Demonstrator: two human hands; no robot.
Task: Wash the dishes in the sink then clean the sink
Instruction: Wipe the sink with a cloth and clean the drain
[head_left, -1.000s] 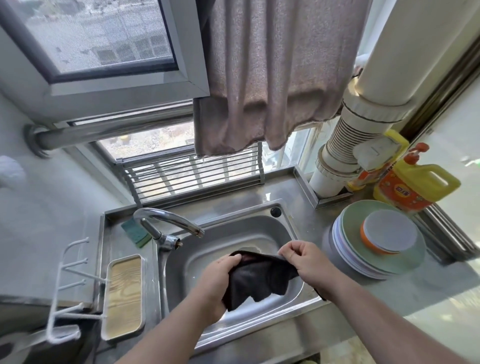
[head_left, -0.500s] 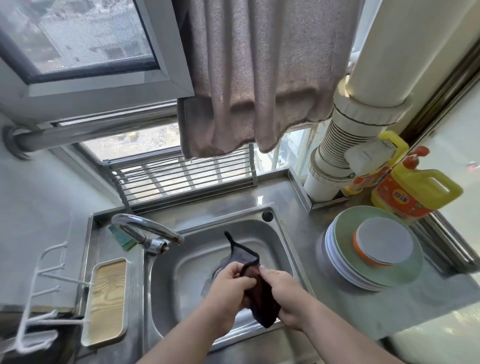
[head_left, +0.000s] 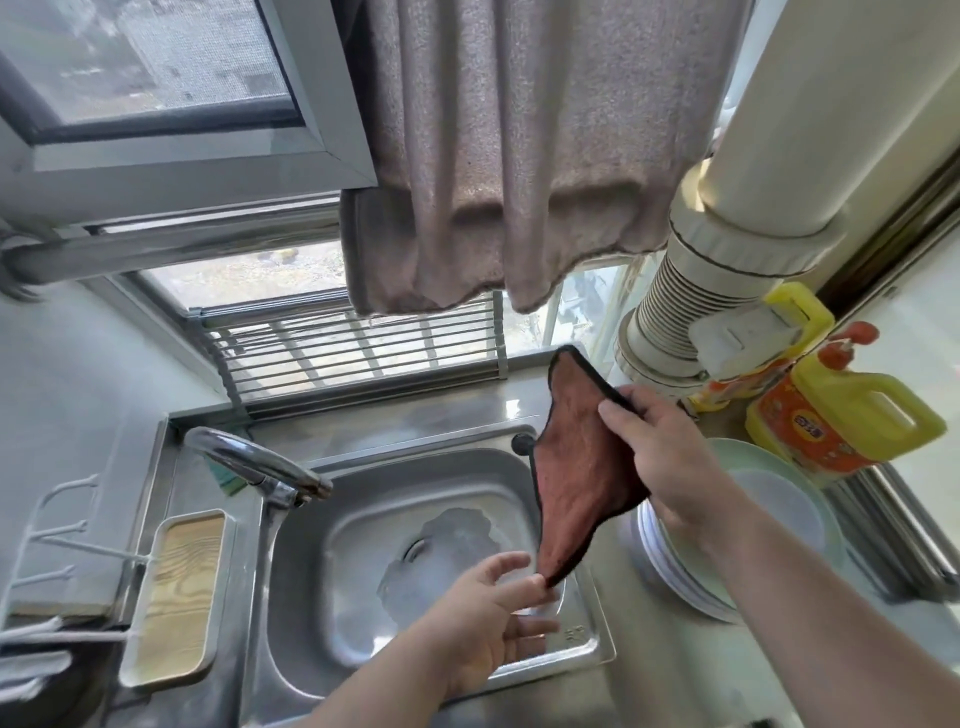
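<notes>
Right hand (head_left: 670, 470) pinches the brown cloth (head_left: 576, 467) above the sink (head_left: 311, 561); left hand (head_left: 493, 618), fingers (head_left: 506, 564) loosely spread, empty, beneath its corner. Spread it flat before wiping the basin.

Plates (head_left: 675, 566) stacked right of the sink (head_left: 332, 597); faucet (head_left: 254, 462) at its left.

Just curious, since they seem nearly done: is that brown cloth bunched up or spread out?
Spread out. The cloth hangs open and flat from the right hand, its lower tip touching the left hand fingers.
</notes>
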